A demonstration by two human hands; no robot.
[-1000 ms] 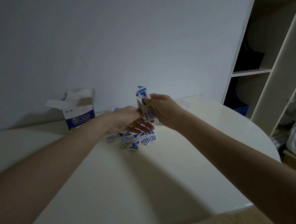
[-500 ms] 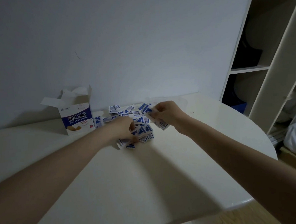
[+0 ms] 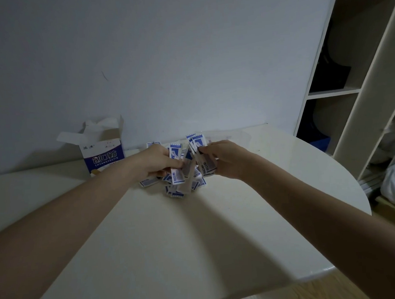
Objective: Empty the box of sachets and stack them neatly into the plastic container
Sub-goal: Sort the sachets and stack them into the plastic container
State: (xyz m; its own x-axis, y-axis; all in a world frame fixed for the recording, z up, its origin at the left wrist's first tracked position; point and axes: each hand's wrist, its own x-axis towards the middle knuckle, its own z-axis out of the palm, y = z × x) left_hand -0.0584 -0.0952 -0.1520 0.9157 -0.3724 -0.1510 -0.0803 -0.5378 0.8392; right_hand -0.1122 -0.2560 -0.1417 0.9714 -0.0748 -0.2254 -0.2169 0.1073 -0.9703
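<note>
A blue and white box (image 3: 103, 155) stands open at the back left of the white table (image 3: 174, 242), its flaps up. Several blue and white sachets (image 3: 184, 186) lie in a loose pile in front of my hands. My left hand (image 3: 157, 161) pinches a sachet (image 3: 176, 168) upright above the pile. My right hand (image 3: 222, 158) grips a small bundle of sachets (image 3: 201, 151), fanned upward. A clear plastic container (image 3: 234, 137) is faintly visible behind my right hand, near the wall.
A pale wall runs along the table's back edge. An open shelf unit (image 3: 358, 90) stands to the right, with dark items inside. The table's rounded edge curves at the right and front, with wooden floor below.
My left hand has lifted from the pile with one sachet. My right hand has raised its bundle and turned it more upright, close to the left hand.
</note>
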